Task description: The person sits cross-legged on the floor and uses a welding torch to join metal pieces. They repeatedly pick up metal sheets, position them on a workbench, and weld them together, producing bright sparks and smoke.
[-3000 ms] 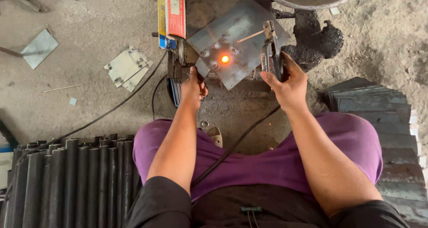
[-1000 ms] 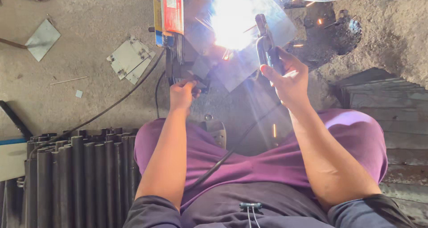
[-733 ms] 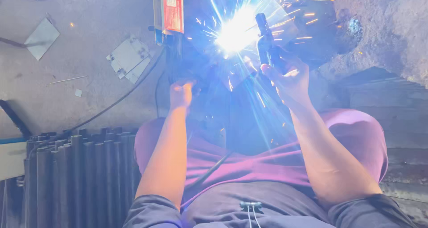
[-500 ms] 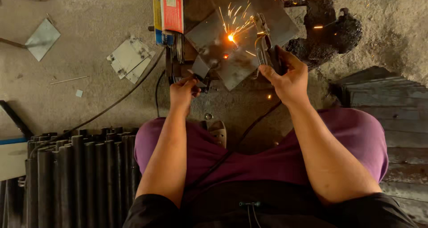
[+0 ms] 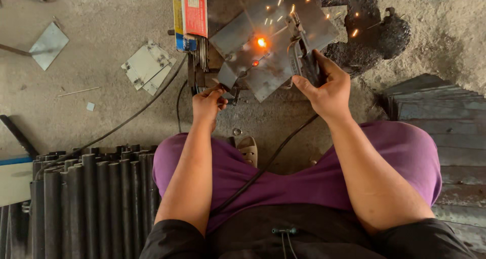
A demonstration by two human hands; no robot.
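**Glowing weld spot on a grey steel plate, both hands at work**

Looking down from the head camera, a seated person in purple shorts works over a concrete floor (image 5: 101,16). The right hand (image 5: 326,89) is closed around a dark electrode holder (image 5: 304,61), whose thin rod reaches up and left across a tilted grey steel plate (image 5: 276,46). On that plate sits an orange glowing spot (image 5: 261,42), with a smaller red dot just below and left of it, and a few sparks hang in the air above and to the right. A black cable (image 5: 273,155) runs from under the right hand down across the lap.

The left hand (image 5: 207,102) is closed on a small metal piece (image 5: 228,82) at the plate's lower left corner; how the fingers grip it cannot be told, since they curl under.

Just left of the plate lies a red and yellow packet of welding rods (image 5: 192,11), with bare rod ends showing below it. Further left on the floor are a pair of overlapping pale metal plates (image 5: 147,66) and a single square plate (image 5: 49,45). A row of dark round tubes (image 5: 91,198) lies beside the left thigh, and stacked dark flat bars (image 5: 435,97) lie to the right. A sandal toe (image 5: 248,150) shows between the knees.
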